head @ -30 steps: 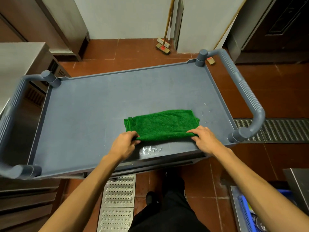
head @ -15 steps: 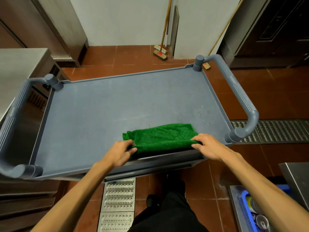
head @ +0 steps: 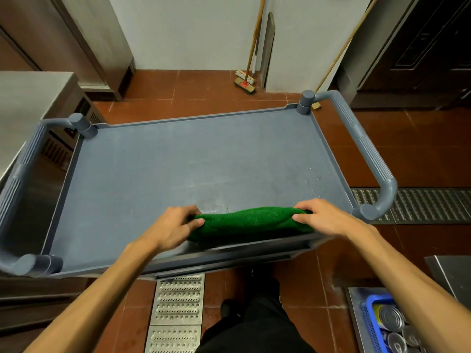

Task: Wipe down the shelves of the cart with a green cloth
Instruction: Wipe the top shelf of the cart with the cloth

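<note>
The grey cart's top shelf fills the middle of the head view, with a raised rim and a curved handle at each end. A green cloth lies bunched in a long roll against the shelf's near edge. My left hand grips the cloth's left end with curled fingers. My right hand grips its right end, thumb on the near side. A few water drops sit on the shelf near the right rim. The lower shelves are hidden under the top one.
The right cart handle and the left cart handle stick out past the shelf. A steel counter stands at the left. Brooms lean on the far wall. A blue crate of cans sits at lower right. Floor drain grates lie below.
Both hands have dragged the cloth toward me to the shelf's near edge, where it has bunched into a roll. The wet patch near the edge is gone from sight.
</note>
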A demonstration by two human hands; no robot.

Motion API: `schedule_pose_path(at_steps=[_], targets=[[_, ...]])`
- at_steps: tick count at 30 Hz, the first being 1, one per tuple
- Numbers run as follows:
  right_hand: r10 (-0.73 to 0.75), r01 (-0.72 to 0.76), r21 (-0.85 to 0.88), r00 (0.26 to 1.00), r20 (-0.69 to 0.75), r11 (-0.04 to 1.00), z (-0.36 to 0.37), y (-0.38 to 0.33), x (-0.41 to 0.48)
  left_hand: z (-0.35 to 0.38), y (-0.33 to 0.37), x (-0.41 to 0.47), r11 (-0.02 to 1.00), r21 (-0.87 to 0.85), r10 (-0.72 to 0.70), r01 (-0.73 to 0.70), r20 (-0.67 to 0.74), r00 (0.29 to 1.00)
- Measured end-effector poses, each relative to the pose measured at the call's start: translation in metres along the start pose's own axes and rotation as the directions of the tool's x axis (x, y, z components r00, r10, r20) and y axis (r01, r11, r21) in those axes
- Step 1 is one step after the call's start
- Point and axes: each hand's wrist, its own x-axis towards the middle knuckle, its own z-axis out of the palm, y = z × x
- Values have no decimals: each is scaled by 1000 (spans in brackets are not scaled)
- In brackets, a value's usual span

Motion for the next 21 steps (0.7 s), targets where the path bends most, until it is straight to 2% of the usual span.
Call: schedule_pose_path(at_steps=[4,7,11,18,21], targets=[[-79,80,0,990,-114,997,-21,-12,11,-26,7,16,1000,19,20,-18,-90,996],[-143,130,-69,962,-233,989,-35,-22,27,-41,11,32,997,72,50,-37,-186,981],[-153,115,-134,935,-321,984,-45,-24,57,-51,12,57,992,123,62,-31,-252,966],[-177,85,-211,866,-467,974,-24,-16,109,-33,2,95,960,278,53,21,-257,965],[-223,135,-223,871,-438,965,-7,-12,119,-16,-6,99,958,285,66,-2,-217,974]])
